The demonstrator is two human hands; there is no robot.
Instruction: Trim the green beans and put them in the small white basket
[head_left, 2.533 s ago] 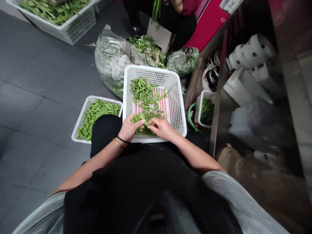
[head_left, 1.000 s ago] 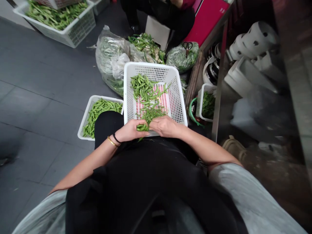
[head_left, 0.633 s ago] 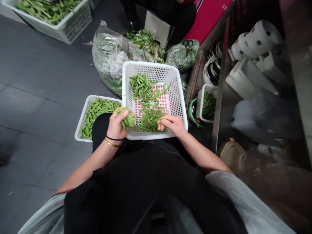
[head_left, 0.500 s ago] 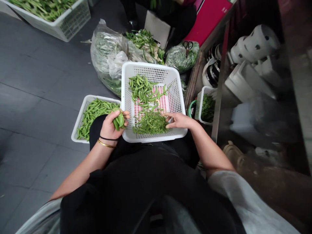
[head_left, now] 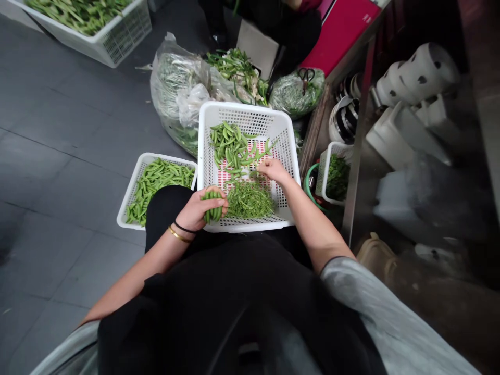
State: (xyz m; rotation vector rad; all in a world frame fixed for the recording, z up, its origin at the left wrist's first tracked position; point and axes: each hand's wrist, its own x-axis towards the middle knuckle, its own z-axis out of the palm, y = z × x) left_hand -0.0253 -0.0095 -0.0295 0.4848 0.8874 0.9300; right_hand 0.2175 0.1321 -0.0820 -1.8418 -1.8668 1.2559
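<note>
A white perforated basket (head_left: 287,130) rests on my lap. Whole pea pods (head_left: 226,143) lie in its far left part, and a heap of thin green trimmings (head_left: 250,200) in its near part. My left hand (head_left: 199,208) is closed around a bunch of pea pods (head_left: 213,207) at the basket's near left corner. Above the trimmings, my right hand (head_left: 271,169) has its fingertips pinched together at a blurred green pod near the loose ones. Beside my left knee, a smaller white basket (head_left: 124,211) holds many pea pods.
Ahead are a plastic bag of greens (head_left: 175,78), loose green stalks (head_left: 242,73) and another bag with scissors (head_left: 307,78) on it. A large crate (head_left: 125,39) stands far left. On the right, a metal-edged shelf (head_left: 357,182) holds white containers. A person sits opposite.
My right hand has moved from the trimmings up and left toward the loose pods, its fingers closing. My left hand has shifted right, over the basket's near left corner, still holding its pods.
</note>
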